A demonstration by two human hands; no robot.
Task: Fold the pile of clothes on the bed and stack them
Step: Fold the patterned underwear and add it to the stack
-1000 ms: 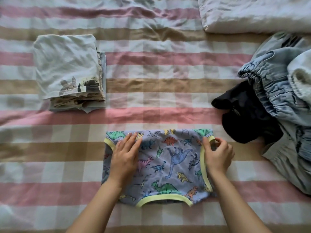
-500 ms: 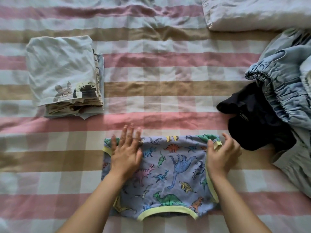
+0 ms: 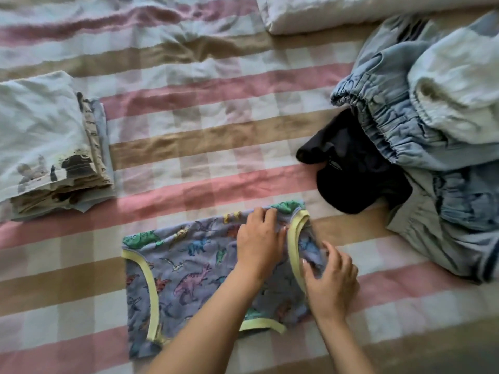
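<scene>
near: right hand (image 3: 332,282) grips raised side flap of blue dinosaur-print cotton briefs (image 3: 189,268), flat on checked bedsheet (image 3: 216,130) | left hand (image 3: 259,238) bent-fingered on top edge, pinch unclear | risk: flap slips, fold skews | far: crumpled pale-denim pile (image 3: 399,125); folded pale stack (image 3: 40,125)

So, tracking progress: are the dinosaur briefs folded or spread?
Mostly spread: the briefs lie flat, right edge lifted in the right hand.

Pillow (image 3: 351,12): white and creased; cut off by the top edge of the view.
Sheet (image 3: 216,130): checked in pink, tan and white bands; spread beneath the pillow and carried out to every side.
Wrinkles (image 3: 189,41): gathered in the sheet just left of the pillow.
</scene>
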